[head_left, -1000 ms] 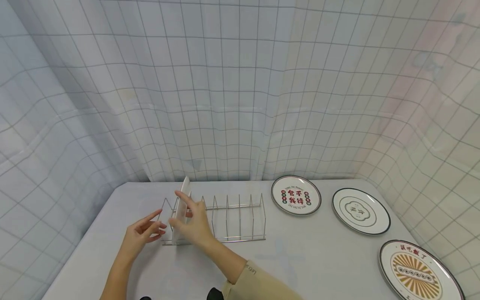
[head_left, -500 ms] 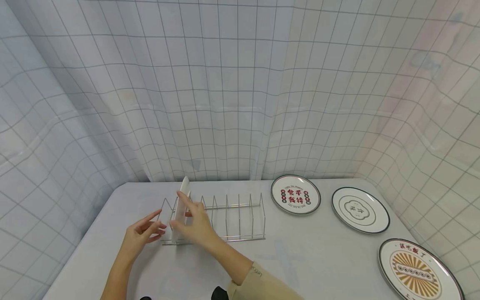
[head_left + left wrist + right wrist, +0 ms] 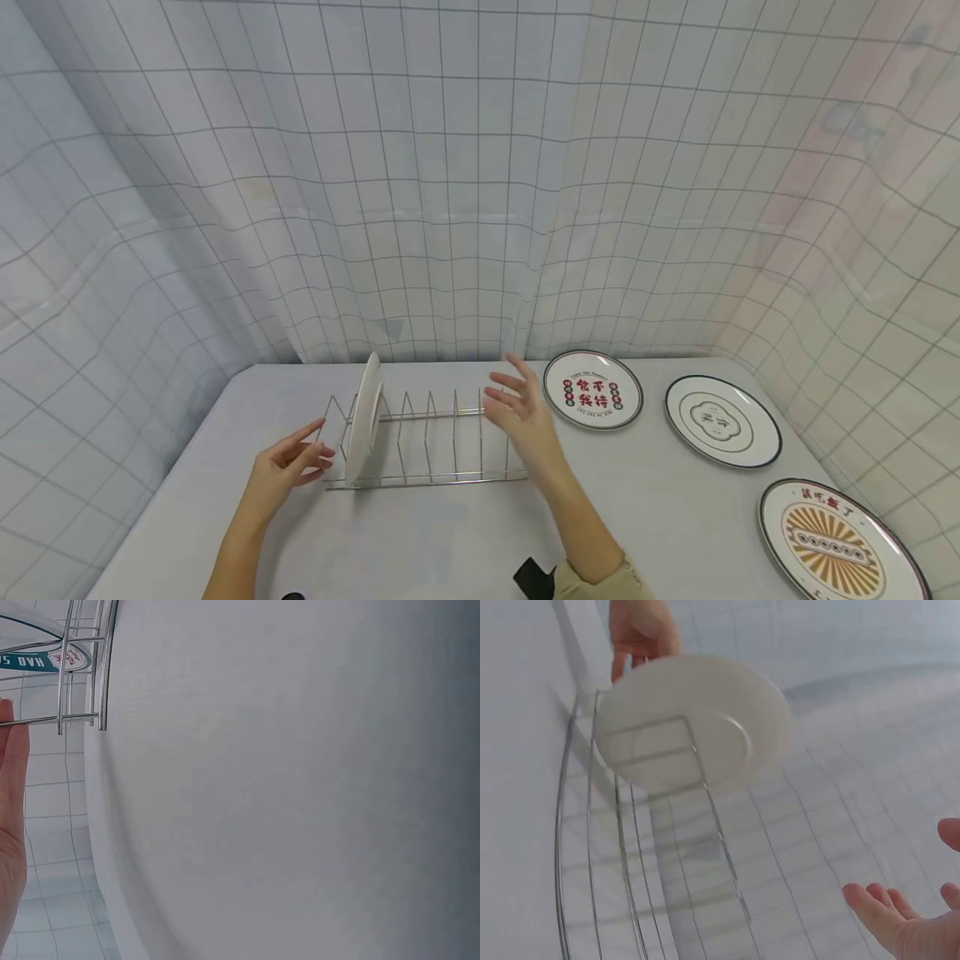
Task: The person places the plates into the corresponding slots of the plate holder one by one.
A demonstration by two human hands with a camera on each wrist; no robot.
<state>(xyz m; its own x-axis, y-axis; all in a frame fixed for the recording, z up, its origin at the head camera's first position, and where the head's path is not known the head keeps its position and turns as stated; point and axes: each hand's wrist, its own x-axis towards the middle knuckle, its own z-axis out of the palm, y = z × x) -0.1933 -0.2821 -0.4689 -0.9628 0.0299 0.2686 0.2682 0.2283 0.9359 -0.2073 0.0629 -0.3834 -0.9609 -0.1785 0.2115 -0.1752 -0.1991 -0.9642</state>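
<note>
A white plate (image 3: pixel 364 421) stands on edge, tilted slightly, in the left part of a wire dish rack (image 3: pixel 453 477). Its plain underside shows in the right wrist view, and part of its printed face, with a teal band, in the left wrist view. My left hand (image 3: pixel 275 471) pinches the end wire of the rack (image 3: pixel 45 720) on its left side. Over the rack's right end, my right hand (image 3: pixel 525 417) hangs with fingers spread and holds nothing. To its right lies a round plate with red and green lettering (image 3: pixel 592 390).
Farther right on the white table (image 3: pixel 450 550) lie a plate with a grey line emblem (image 3: pixel 722 422) and a larger plate with a gold sunburst (image 3: pixel 831 546). Gridded white curtains (image 3: pixel 465 208) enclose the back and sides.
My right hand has let go of the upright plate and moved right, over the rack's far end. The plate stays in the rack. My left hand keeps its place.
</note>
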